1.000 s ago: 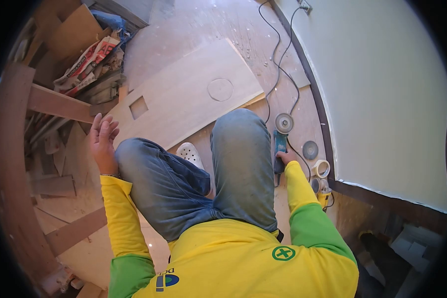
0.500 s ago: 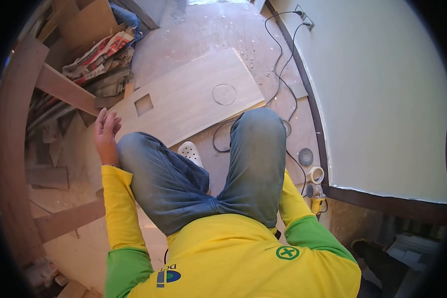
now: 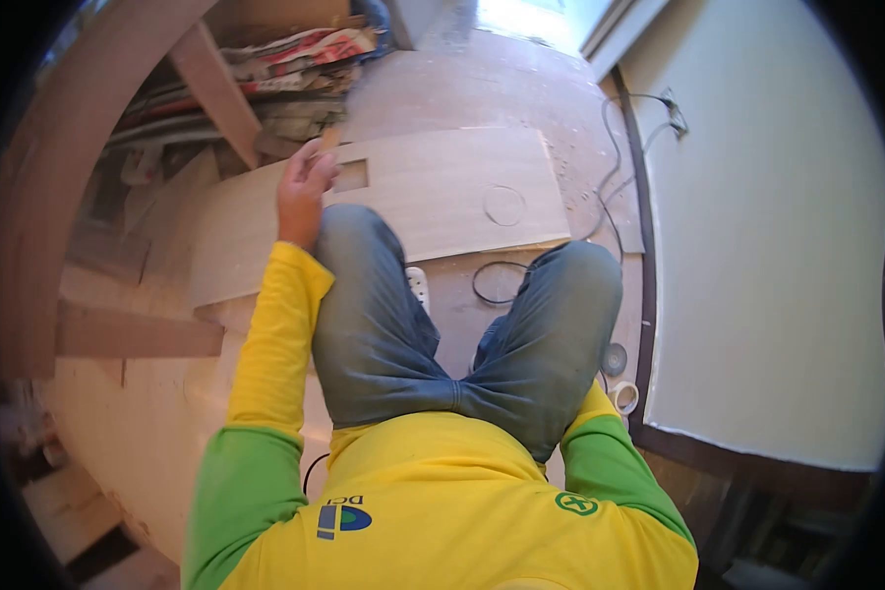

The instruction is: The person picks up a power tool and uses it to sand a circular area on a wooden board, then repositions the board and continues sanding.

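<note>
My left hand (image 3: 303,194) is raised beside my left knee, its fingers loosely bent and apart, with nothing seen in them. Beyond it lies a pale wooden board (image 3: 428,187) on the floor. The board has a square cut-out (image 3: 351,175) close to my fingers and a circle drawn (image 3: 503,206) toward its right end. My right hand is hidden; only the sleeve (image 3: 590,405) shows, beside my right thigh.
A black cord (image 3: 612,147) runs from the wall outlet (image 3: 675,113) across the floor. A grey disc (image 3: 614,360) and a tape roll (image 3: 623,396) lie near the right wall. Wooden framing (image 3: 216,93) and stacked scraps (image 3: 295,64) stand at the left.
The view has swung, so board, knees and left hand sit further right. My left fingers have curled a little more. The yellow power tool on the right is no longer visible.
</note>
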Available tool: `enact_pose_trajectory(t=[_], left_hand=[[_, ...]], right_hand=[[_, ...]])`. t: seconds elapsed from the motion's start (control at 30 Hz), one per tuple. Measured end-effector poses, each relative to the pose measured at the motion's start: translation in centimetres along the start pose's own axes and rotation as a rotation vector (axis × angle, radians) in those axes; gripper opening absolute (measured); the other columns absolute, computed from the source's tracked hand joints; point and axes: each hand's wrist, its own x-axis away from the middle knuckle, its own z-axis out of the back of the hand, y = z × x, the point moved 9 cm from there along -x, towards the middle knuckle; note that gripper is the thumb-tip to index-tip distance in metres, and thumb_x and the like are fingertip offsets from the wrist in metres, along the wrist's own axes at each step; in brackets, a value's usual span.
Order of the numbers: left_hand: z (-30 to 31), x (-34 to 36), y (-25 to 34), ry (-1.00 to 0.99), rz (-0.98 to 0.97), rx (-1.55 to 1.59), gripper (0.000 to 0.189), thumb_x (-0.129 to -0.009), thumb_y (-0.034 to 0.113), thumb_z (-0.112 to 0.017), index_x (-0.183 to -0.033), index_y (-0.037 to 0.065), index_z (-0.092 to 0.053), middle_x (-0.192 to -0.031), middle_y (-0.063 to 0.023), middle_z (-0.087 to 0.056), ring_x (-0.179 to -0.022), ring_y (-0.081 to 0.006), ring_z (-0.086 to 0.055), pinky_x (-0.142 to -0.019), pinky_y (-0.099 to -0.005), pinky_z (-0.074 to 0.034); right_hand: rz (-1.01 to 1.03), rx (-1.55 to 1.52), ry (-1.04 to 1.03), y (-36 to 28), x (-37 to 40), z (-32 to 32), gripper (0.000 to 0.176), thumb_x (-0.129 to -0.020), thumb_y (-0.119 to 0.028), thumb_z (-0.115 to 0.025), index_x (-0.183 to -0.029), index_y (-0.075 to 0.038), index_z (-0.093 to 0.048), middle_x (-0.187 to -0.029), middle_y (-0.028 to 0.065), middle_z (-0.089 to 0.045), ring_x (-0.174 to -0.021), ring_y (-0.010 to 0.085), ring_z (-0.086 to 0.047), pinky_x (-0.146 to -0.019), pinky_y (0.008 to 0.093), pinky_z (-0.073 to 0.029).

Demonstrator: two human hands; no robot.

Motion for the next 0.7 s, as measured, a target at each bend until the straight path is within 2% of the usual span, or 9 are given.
enact_pose_trajectory(t=[0.13, 0.2, 0.27, 0.4, 0.47, 0.53, 0.6, 0.67, 0.7], left_hand=[[0.9, -0.3, -1.8, 0.102, 0.061, 0.36, 0.044, -0.096, 0.026, -0.062, -0.134, 0.007, -0.051, -0.113, -0.008, -0.066, -0.093, -0.0191, -0.066, -0.086, -0.0341, -0.052], [2.0, 0.0, -3.8, 0.179, 0.163, 0.646, 0.035, -0.097, 0.025, -0.061, -0.127, 0.01, -0.054, -0.11, -0.0077, -0.066, -0.092, -0.0207, -0.067, -0.083, -0.0363, -0.053], [3.6, 0.8, -6.7, 0.265, 0.253, 0.718, 0.027, -0.097, 0.024, -0.06, -0.121, 0.012, -0.055, -0.109, -0.0078, -0.066, -0.092, -0.0211, -0.067, -0.079, -0.0368, -0.054], [6.9, 5.9, -14.4, 0.403, 0.411, 0.587, 0.029, -0.096, 0.026, -0.06, -0.12, 0.011, -0.053, -0.1, -0.0046, -0.064, -0.083, -0.0198, -0.063, -0.076, -0.0357, -0.053], [8.6, 10.7, -18.6, 0.493, 0.523, 0.497, 0.023, -0.092, 0.022, -0.06, -0.112, 0.01, -0.058, -0.087, -0.003, -0.063, -0.069, -0.014, -0.059, -0.055, -0.0298, -0.046], [10.4, 15.4, -22.6, 0.344, 0.597, 0.213, 0.023, -0.091, 0.022, -0.059, -0.108, 0.008, -0.061, -0.083, -0.0032, -0.062, -0.064, -0.0129, -0.057, -0.048, -0.0277, -0.042], [12.8, 19.3, -28.3, 0.123, 0.313, -0.38, 0.022, -0.088, 0.024, -0.06, -0.102, 0.007, -0.064, -0.079, -0.0026, -0.06, -0.061, -0.0117, -0.055, -0.045, -0.0261, -0.041], [13.4, 25.0, -28.1, 0.256, 0.749, -0.239, 0.022, -0.085, 0.025, -0.062, -0.098, 0.008, -0.066, -0.078, -0.0028, -0.061, -0.063, -0.0131, -0.057, -0.048, -0.0274, -0.045], [13.6, 27.0, -27.6, 0.285, 0.781, -0.278, 0.021, -0.083, 0.025, -0.063, -0.094, 0.007, -0.067, -0.077, -0.0044, -0.063, -0.064, -0.0147, -0.059, -0.05, -0.0293, -0.047]], right_hand=[[-0.069, 0.089, 0.035, 2.8, -1.4, 1.2, 0.032, -0.087, -0.033, -0.061, -0.095, -0.004, -0.068, -0.092, 0.016, -0.069, -0.089, 0.029, -0.067, -0.078, 0.0411, -0.053], [-0.103, 0.124, 0.043, 4.2, -2.0, 1.8, 0.032, -0.088, -0.033, -0.06, -0.094, -0.003, -0.068, -0.091, 0.0158, -0.068, -0.088, 0.0286, -0.067, -0.078, 0.0408, -0.053], [-0.141, 0.163, 0.053, 5.5, -2.5, 2.4, 0.032, -0.088, -0.033, -0.06, -0.093, -0.003, -0.068, -0.09, 0.0155, -0.068, -0.088, 0.0281, -0.067, -0.077, 0.0406, -0.053], [-0.215, 0.219, 0.07, 7.4, -3.5, 3.3, 0.032, -0.088, -0.033, -0.059, -0.09, -0.003, -0.069, -0.088, 0.015, -0.068, -0.086, 0.0273, -0.067, -0.077, 0.0401, -0.053], [-0.251, 0.246, 0.078, 8.3, -3.6, 3.8, 0.032, -0.089, -0.033, -0.058, -0.088, -0.002, -0.069, -0.087, 0.0148, -0.068, -0.086, 0.0268, -0.067, -0.076, 0.0399, -0.053], [-0.289, 0.274, 0.084, 9.3, -3.4, 4.5, 0.033, -0.089, -0.033, -0.058, -0.087, -0.002, -0.069, -0.086, 0.0145, -0.068, -0.085, 0.0264, -0.067, -0.076, 0.0396, -0.053], [-0.318, 0.305, 0.098, 10.1, -3.4, 5.4, 0.033, -0.089, -0.033, -0.058, -0.086, -0.002, -0.069, -0.085, 0.0143, -0.068, -0.084, 0.026, -0.067, -0.075, 0.0394, -0.053], [-0.347, 0.33, 0.112, 10.9, -3.2, 6.4, 0.034, -0.089, -0.033, -0.057, -0.084, -0.002, -0.069, -0.084, 0.014, -0.068, -0.084, 0.0255, -0.067, -0.075, 0.0391, -0.053], [-0.362, 0.345, 0.119, 11.3, -3.2, 7.0, 0.034, -0.089, -0.033, -0.057, -0.084, -0.002, -0.069, -0.084, 0.0139, -0.068, -0.083, 0.0253, -0.067, -0.075, 0.039, -0.053]])
